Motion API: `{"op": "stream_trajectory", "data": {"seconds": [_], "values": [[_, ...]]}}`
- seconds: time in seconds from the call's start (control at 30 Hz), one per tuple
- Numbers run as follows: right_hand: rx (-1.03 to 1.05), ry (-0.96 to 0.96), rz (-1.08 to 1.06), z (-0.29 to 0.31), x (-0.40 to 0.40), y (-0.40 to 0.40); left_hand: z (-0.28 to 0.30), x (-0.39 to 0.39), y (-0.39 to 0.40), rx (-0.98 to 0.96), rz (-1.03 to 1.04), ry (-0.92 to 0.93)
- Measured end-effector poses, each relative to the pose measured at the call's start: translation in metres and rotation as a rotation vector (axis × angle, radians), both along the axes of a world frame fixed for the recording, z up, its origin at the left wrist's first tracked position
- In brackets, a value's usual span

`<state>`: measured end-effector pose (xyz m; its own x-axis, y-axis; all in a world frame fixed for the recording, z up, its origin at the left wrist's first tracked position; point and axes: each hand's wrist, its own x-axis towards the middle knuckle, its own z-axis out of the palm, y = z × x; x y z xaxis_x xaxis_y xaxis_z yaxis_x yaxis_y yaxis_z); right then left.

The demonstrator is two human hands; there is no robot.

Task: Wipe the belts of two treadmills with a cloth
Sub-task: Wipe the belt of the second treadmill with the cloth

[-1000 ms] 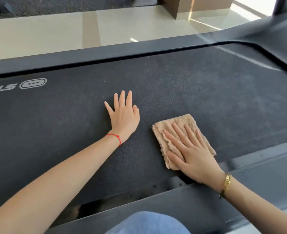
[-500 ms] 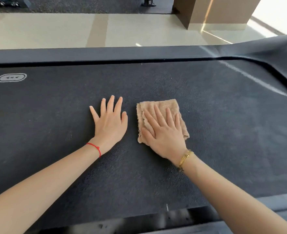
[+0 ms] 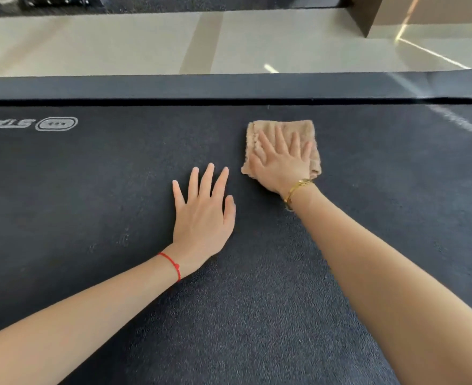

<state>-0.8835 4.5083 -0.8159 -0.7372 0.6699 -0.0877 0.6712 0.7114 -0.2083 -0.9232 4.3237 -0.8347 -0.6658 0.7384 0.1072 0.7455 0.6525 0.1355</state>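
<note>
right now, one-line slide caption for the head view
Right hand presses a tan cloth on the treadmill belt; left hand rests flat.

Pale floor [image 3: 118,43] is stretching out beyond the machine, glossy tiles with a darker beige strip [image 3: 201,40] running across them. Sunlight is streaking a thin bright line [image 3: 429,52] over the tiles at the far right. A dark brown block [image 3: 368,15] is standing in the top right corner. Dark carpet [image 3: 173,2] is lying along the very top edge, blurred equipment [image 3: 54,1] sitting on it.
</note>
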Motion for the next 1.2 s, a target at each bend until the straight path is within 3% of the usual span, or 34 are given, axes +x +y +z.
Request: {"op": "stream_trajectory", "data": {"seconds": [0.17, 0.4, 0.67, 0.87, 1.0, 1.2], "values": [[0.022, -0.002, 0.14, 0.001, -0.021, 0.015, 0.0, -0.003, -0.001, -0.027, 0.002, 0.006], [-0.039, -0.043, -0.173, 0.014, -0.015, 0.109, 0.002, 0.0, 0.004, -0.045, 0.014, 0.009], [0.002, -0.042, 0.206, 0.007, -0.051, 0.044, 0.006, -0.001, 0.004, -0.022, 0.018, -0.021], [-0.045, -0.077, -0.03, 0.009, 0.025, 0.098, 0.005, -0.003, 0.003, 0.02, 0.023, -0.036], [-0.078, -0.068, -0.035, 0.012, 0.048, 0.057, 0.005, -0.005, 0.004, 0.055, 0.039, -0.04], [0.001, 0.017, 0.164, 0.001, 0.098, -0.041, 0.006, 0.0, 0.002, 0.081, 0.031, -0.037]]}}
